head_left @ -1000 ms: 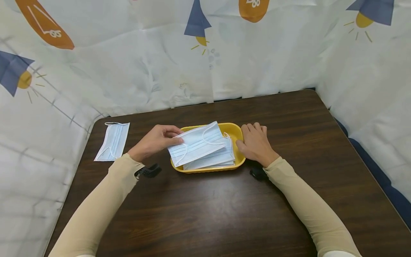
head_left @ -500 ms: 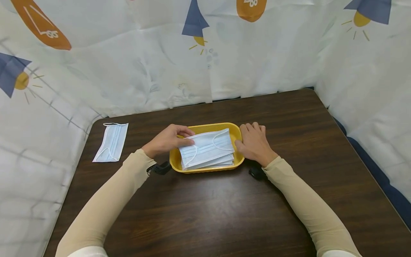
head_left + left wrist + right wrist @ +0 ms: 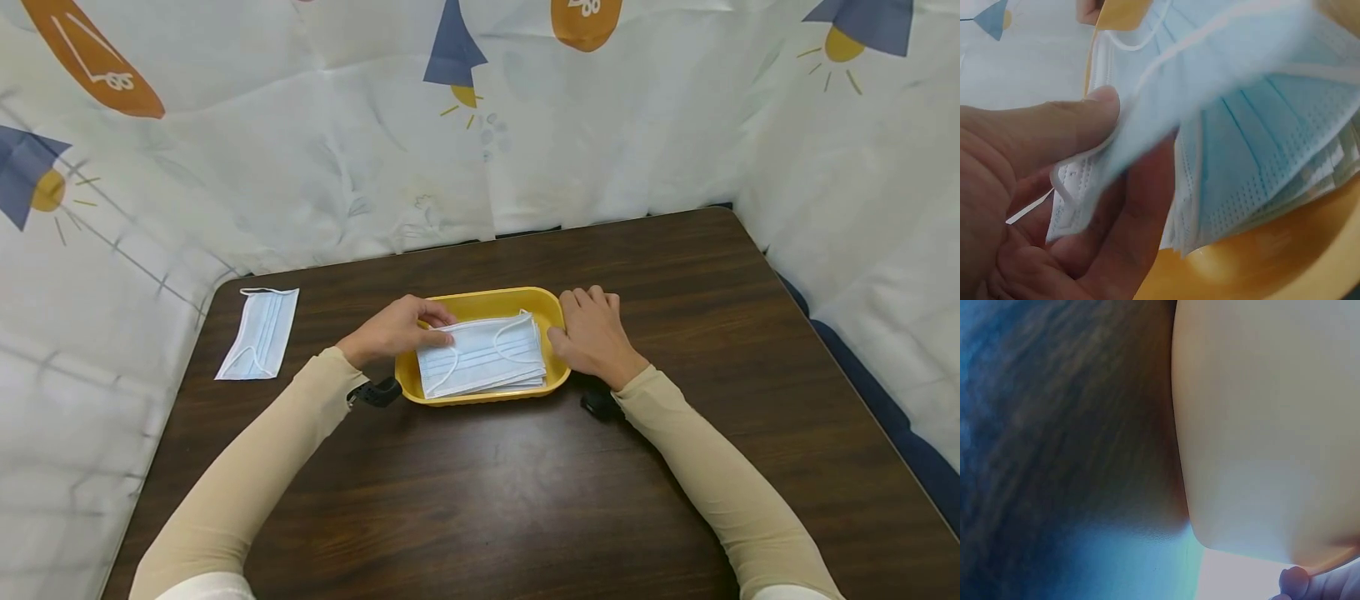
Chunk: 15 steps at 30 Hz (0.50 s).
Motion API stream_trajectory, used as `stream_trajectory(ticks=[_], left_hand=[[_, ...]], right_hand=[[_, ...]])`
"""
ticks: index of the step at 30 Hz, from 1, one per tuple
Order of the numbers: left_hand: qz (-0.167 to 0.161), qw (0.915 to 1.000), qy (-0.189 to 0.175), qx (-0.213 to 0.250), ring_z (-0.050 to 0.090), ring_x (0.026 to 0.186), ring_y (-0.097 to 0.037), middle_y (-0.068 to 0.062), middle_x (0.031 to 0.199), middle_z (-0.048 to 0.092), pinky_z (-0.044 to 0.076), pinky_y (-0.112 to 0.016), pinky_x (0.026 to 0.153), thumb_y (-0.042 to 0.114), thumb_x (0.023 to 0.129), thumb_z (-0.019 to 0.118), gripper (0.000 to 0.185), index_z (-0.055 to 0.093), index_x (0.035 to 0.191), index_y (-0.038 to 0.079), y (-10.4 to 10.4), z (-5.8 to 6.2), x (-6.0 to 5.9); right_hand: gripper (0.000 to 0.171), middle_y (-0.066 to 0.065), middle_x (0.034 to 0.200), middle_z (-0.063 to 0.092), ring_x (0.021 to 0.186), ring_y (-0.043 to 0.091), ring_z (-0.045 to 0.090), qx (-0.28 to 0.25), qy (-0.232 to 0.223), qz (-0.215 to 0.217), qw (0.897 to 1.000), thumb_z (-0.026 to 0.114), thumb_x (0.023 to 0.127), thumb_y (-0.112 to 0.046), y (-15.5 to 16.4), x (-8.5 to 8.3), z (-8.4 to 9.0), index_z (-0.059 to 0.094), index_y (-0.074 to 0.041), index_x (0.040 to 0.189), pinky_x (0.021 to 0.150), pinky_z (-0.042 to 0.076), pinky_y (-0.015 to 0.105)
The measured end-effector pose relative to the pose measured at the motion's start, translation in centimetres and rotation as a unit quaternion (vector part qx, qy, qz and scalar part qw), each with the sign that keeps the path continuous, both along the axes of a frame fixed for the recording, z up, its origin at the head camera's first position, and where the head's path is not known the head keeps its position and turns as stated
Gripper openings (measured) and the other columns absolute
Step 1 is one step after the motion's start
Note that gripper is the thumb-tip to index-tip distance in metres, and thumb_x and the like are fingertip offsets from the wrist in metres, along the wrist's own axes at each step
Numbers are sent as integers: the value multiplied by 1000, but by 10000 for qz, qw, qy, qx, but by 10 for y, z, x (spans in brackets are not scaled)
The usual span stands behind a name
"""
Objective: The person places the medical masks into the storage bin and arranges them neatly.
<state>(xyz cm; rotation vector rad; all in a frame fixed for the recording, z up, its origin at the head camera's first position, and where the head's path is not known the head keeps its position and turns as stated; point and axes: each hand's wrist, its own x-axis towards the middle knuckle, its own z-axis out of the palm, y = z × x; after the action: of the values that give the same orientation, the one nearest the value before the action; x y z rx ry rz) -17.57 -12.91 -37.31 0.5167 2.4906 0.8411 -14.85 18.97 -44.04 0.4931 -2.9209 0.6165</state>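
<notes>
A yellow tray point(image 3: 480, 302) stands mid-table, holding a stack of pale blue pleated face masks with white ear loops. My left hand point(image 3: 397, 331) reaches over the tray's left end and pinches the top face mask point(image 3: 487, 354) by its left edge. In the left wrist view the thumb point(image 3: 1100, 106) lies on top of that mask, fingers beneath it, and more masks point(image 3: 1260, 156) fan out below. My right hand point(image 3: 596, 337) grips the tray's right end at the rim. Fingertips point(image 3: 1294, 582) show at the bottom corner of the right wrist view, by a smooth pale wall.
A single face mask point(image 3: 258, 333) lies on the dark wooden table point(image 3: 480, 500) at the far left. White printed curtains point(image 3: 300, 167) hang behind the table and at both sides. A black wrist strap point(image 3: 377, 392) sits under the left wrist.
My left hand has moved right and lowered the pinched mask from a slant over the tray onto the stack, nearly in line with it. The right hand has stayed on the tray.
</notes>
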Motion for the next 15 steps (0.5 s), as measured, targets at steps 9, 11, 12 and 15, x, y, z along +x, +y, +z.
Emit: stream_trajectory(ticks=[9, 11, 12, 15], left_hand=[[83, 9997, 43, -220, 67, 110, -22, -3, 118, 76, 53, -42, 98, 33, 97, 70, 28, 75, 119, 17, -2, 6, -1], [104, 9997, 62, -229, 67, 111, -22, -3, 120, 75, 53, -43, 99, 36, 99, 67, 29, 75, 120, 18, -4, 8, -2], [119, 9996, 72, -232, 67, 113, -22, -3, 121, 75, 53, -44, 101, 38, 100, 66, 30, 75, 120, 19, -5, 9, -2], [164, 9996, 138, -209, 67, 114, -22, -2, 122, 75, 54, -45, 102, 41, 100, 64, 32, 74, 121, 19, -10, 12, -2]], right_hand=[[26, 9, 89, 55, 89, 32, 41, -10, -49, 4, 10000, 48, 92, -28, -1, 2, 3, 56, -5, 102, 89, 29, 51], [26, 9, 89, 55, 89, 32, 41, -6, -46, 0, 10000, 48, 92, -28, -1, 2, 3, 56, -5, 102, 89, 29, 51], [26, 9, 89, 55, 89, 32, 41, -4, -51, -1, 10000, 47, 92, -28, -1, 2, 3, 56, -5, 102, 89, 29, 51], [27, 10, 89, 55, 89, 32, 41, 4, -76, -16, 10000, 47, 92, -28, -1, 2, 3, 56, -5, 103, 90, 29, 51]])
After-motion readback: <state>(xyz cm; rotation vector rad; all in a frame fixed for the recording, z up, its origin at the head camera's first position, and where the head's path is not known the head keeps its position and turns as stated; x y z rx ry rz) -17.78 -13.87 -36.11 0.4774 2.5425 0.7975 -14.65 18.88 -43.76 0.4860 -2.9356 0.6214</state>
